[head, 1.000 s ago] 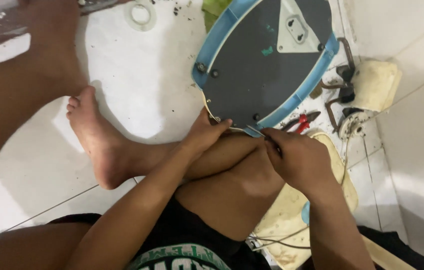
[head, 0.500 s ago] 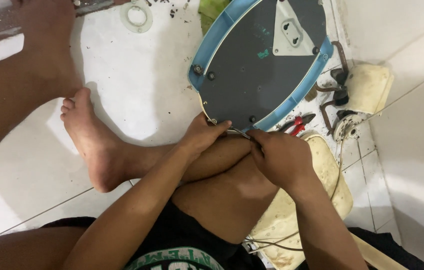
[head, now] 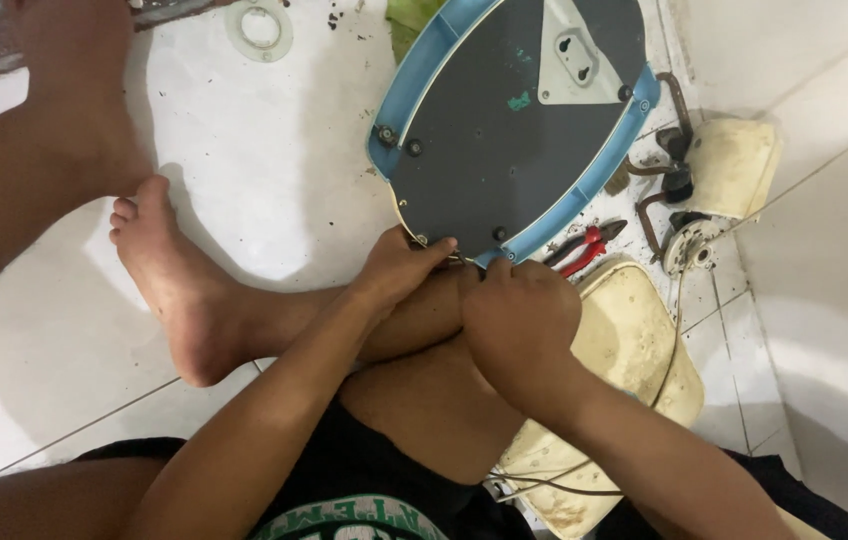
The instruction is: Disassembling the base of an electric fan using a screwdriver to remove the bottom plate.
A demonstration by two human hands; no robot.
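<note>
panel [head: 514,130], oval, dark grey face, blue rim, lies flat on white floor tiles [head: 244,180] just beyond both hands, long axis running away up-right. left hand [head: 406,268] pinches near edge of rim, fingers closed on it. right hand [head: 519,300] curled shut just beside, touching same edge; what it grips cannot tell. both equally near, resting over bent knee. red-handled pliers [head: 582,246] right of panel. white ring [head: 260,27] far left.

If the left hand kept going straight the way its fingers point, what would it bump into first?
Probably nothing new: the left hand already touches the lower edge of the grey oval panel with the blue rim, so it would just press further onto that.
</note>
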